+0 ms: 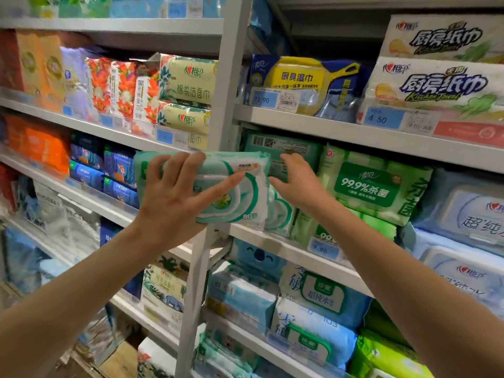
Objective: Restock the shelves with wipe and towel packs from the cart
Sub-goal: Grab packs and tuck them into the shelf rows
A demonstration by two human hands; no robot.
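My left hand [180, 195] grips a teal-and-white wipe pack [245, 192] from its left end, fingers over the top edge and thumb across the front. The pack hangs in front of the grey shelf upright, at the middle shelf's height. My right hand [296, 181] reaches into that shelf just right of the pack, fingers pressing on a green pack [286, 148] standing with its barcode back showing. Similar teal packs [281, 216] lie on the shelf [275, 242] below my right hand. The cart is out of sight.
A grey upright post [229, 85] splits the shelving. Green 99.9% wipe packs [373, 186] stand right of my right hand, with blue-lidded packs [463, 208] beyond. Kitchen towel packs [436, 83] fill the shelf above; more wipes lie below. A cardboard box [120, 361] is on the floor.
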